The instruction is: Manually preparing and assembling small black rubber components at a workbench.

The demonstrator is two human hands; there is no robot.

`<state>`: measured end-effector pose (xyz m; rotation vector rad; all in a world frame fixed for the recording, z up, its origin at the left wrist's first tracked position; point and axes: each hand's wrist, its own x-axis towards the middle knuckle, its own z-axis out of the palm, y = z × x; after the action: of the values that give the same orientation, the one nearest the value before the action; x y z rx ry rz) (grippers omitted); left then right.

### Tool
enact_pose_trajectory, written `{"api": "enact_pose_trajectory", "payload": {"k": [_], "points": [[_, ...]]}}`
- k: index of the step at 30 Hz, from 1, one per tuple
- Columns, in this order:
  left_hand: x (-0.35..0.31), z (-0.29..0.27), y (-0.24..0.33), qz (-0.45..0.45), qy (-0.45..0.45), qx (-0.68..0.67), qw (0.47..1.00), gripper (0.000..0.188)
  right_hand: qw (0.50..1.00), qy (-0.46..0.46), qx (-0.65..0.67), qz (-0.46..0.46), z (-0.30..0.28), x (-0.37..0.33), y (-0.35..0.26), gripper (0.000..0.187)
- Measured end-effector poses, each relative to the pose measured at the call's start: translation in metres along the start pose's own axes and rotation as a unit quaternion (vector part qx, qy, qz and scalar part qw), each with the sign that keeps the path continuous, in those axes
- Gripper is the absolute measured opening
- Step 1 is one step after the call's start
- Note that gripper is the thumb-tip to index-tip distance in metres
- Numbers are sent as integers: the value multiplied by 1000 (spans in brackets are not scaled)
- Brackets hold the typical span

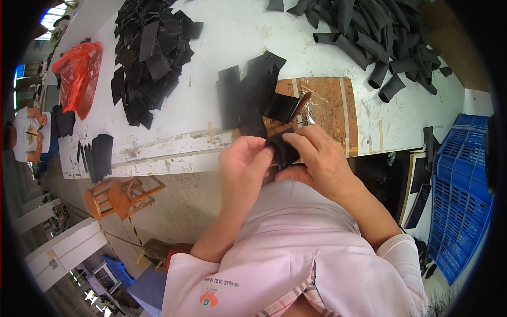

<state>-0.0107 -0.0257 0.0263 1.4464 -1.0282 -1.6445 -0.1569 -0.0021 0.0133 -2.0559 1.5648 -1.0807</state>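
Tube of matte black, fabric-like material (283,151) sits by the front edge of the scuffed white counter (211,47), its rim pinched in the grip of the left hand (244,161) and right hand (325,161). It looks light, soft and hardly fragile; opposed thumbs and fingertips should suit its rim.

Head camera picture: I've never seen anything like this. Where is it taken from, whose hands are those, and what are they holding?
There's no machine: these are one person's bare left hand and right hand, seen from a wide camera on their head looking down. Both hold a curved black piece at the near edge of a white table. On it lie flat black pieces at left, black tubes at far right, and a brown board between.
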Motion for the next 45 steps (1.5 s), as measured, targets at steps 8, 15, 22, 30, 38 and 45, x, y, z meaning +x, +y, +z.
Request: {"api": "enact_pose_trajectory", "payload": {"k": [8, 15, 22, 30, 38, 45], "points": [[-10, 15, -27, 323, 87, 278, 901, 13, 992, 39, 106, 61, 4, -3, -7, 15], [5, 3, -13, -33, -69, -278, 958, 23, 988, 66, 86, 109, 9, -6, 2, 17], [4, 4, -17, 59, -90, -72, 992, 36, 822, -43, 493, 281, 8, -17, 14, 11], [2, 17, -22, 312, 132, 152, 928, 23, 672, -117, 641, 351, 5, -7, 13, 16], [-6, -1, 16, -51, -294, -286, 910, 52, 738, -43, 643, 199, -6, -6, 0, 10], [-17, 21, 3, 227, -32, -1, 973, 28, 950, 40, 306, 58, -17, 6, -5, 8]]}}
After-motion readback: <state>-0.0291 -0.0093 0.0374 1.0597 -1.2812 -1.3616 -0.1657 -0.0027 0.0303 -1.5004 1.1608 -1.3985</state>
